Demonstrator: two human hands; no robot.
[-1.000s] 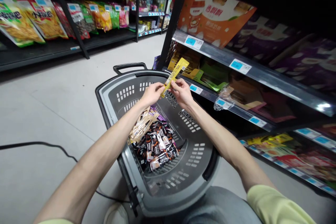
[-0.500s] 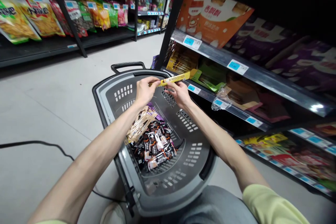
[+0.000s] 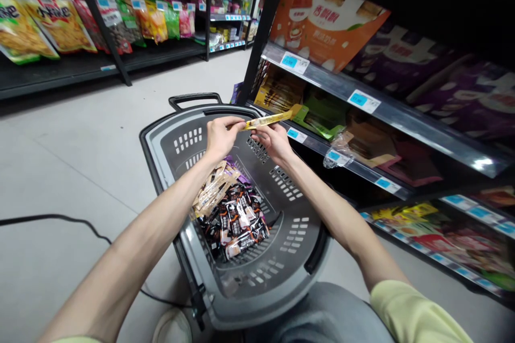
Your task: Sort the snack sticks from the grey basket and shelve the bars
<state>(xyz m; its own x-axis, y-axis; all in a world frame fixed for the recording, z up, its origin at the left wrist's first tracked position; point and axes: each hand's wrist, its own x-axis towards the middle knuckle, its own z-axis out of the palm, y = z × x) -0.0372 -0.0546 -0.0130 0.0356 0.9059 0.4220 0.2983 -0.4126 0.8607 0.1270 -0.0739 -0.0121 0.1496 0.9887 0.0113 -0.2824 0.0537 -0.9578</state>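
A narrow yellow stick packet (image 3: 269,119) is held level over the far part of a grey shopping basket (image 3: 237,313). My left hand (image 3: 223,136) pinches its left end between thumb and fingers. Along its lower edge, my right hand (image 3: 273,141) grips it with thumb and curled fingers. Down in the basket lie dark sachets (image 3: 241,220) with orange marks, tan stick packets (image 3: 215,187) and some purple packets (image 3: 237,169). The yellow packet's right end lines up with a yellow flap by the shelf, and I cannot make out where one stops.
To the right, a dark shelf holds yellow sachets (image 3: 277,94), a green display box (image 3: 322,118) and orange cartons (image 3: 328,21) above. Snack bags (image 3: 60,16) fill the shelf at left. A black cable (image 3: 60,218) runs over the floor. The basket's handle (image 3: 195,99) is at the far rim.
The yellow packet has turned slightly in my fingers, and its printed face looks different. Both hands stay nearly in place. The view has shifted a little.
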